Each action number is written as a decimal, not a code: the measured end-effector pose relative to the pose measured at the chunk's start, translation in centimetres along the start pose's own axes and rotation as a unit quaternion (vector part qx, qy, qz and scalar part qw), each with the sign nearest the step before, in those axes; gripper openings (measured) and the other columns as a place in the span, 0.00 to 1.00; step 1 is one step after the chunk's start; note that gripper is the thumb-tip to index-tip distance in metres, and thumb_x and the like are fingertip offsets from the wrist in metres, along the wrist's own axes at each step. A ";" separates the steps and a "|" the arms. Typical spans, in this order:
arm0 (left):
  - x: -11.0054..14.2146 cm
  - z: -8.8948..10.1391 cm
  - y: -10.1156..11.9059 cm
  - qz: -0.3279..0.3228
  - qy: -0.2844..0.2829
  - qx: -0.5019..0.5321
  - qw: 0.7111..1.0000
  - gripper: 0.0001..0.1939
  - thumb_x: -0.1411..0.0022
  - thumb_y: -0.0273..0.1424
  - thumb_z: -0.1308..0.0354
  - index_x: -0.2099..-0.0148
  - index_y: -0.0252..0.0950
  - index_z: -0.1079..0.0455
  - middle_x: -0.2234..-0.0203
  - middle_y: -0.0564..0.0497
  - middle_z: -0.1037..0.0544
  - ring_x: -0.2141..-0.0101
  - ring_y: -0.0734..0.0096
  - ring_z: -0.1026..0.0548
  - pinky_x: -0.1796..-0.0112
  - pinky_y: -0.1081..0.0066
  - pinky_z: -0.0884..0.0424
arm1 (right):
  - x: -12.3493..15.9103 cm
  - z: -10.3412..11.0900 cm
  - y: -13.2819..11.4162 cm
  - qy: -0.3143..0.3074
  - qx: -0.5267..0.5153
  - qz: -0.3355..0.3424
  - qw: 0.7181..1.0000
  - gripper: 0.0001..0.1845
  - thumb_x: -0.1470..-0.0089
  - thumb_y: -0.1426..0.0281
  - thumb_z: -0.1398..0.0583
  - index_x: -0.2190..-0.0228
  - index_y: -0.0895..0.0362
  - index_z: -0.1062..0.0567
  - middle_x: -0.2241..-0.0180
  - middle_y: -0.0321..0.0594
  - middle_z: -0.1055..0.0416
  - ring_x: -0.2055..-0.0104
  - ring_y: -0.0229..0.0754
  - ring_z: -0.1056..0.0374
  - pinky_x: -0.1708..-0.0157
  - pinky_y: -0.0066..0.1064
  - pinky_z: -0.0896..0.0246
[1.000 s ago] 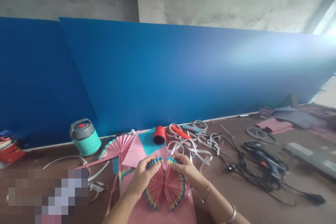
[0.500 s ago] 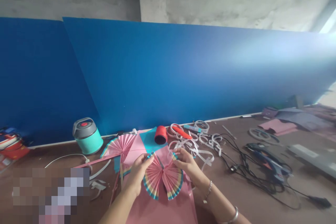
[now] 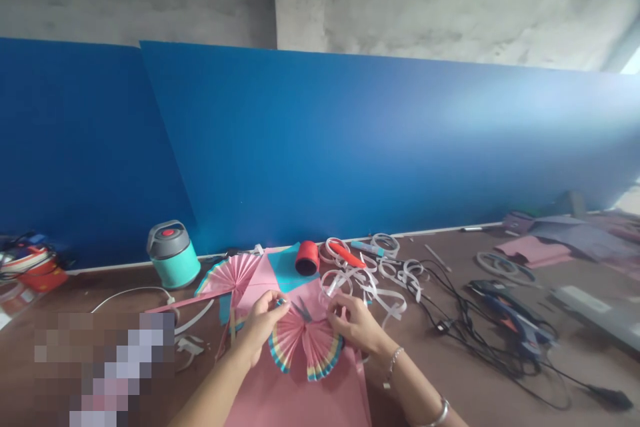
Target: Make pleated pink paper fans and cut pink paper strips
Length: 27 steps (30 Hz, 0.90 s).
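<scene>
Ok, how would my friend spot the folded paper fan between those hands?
Start at the long blue panel, then drop to the brown table and its pink sheet. Over that sheet, between the left hand and right hand, is the pleated paper fan. It spreads in two wings, like a butterfly; the other pleated fan lies farther back, untouched.

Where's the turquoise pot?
In the head view, the pot stands on the left of the table, in front of the blue panel, just left of the farther pink fan.
</scene>
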<state>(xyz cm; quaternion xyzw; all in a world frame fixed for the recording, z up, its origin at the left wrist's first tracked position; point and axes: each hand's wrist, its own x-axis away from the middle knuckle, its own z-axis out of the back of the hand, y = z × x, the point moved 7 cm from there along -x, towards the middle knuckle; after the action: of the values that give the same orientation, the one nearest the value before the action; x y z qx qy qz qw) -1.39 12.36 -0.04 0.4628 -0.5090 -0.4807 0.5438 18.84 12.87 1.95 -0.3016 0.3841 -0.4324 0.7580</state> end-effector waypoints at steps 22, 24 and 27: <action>2.3 0.7 0.0 -0.152 0.061 -0.109 0.980 0.12 0.42 0.37 0.47 0.59 0.38 0.29 0.65 0.49 0.23 0.60 0.61 0.26 0.56 0.64 0.32 | 0.1 2.3 -0.3 0.163 0.267 0.049 0.949 0.08 0.43 0.71 0.49 0.72 0.56 0.33 0.76 0.37 0.32 0.71 0.41 0.36 0.61 0.34 0.44; 2.5 0.7 0.5 -0.187 0.079 -0.130 0.970 0.12 0.43 0.34 0.47 0.57 0.39 0.30 0.61 0.48 0.23 0.57 0.59 0.27 0.54 0.62 0.32 | 0.2 2.1 -0.4 0.155 0.237 0.053 0.958 0.08 0.41 0.70 0.50 0.69 0.56 0.32 0.76 0.37 0.32 0.72 0.41 0.37 0.68 0.31 0.44; 3.3 0.7 2.2 -0.275 0.132 -0.189 0.934 0.14 0.44 0.29 0.47 0.55 0.39 0.30 0.57 0.45 0.25 0.52 0.57 0.29 0.50 0.58 0.34 | 0.5 1.6 -1.0 0.144 0.202 0.060 0.967 0.07 0.41 0.69 0.50 0.66 0.56 0.33 0.76 0.37 0.33 0.72 0.41 0.38 0.69 0.30 0.45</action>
<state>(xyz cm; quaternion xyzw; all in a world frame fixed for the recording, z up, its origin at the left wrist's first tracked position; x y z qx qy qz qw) -1.90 9.26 2.52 0.5323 -0.1856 -0.6335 0.5300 19.94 12.19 3.37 -0.0529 0.4115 -0.4934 0.7645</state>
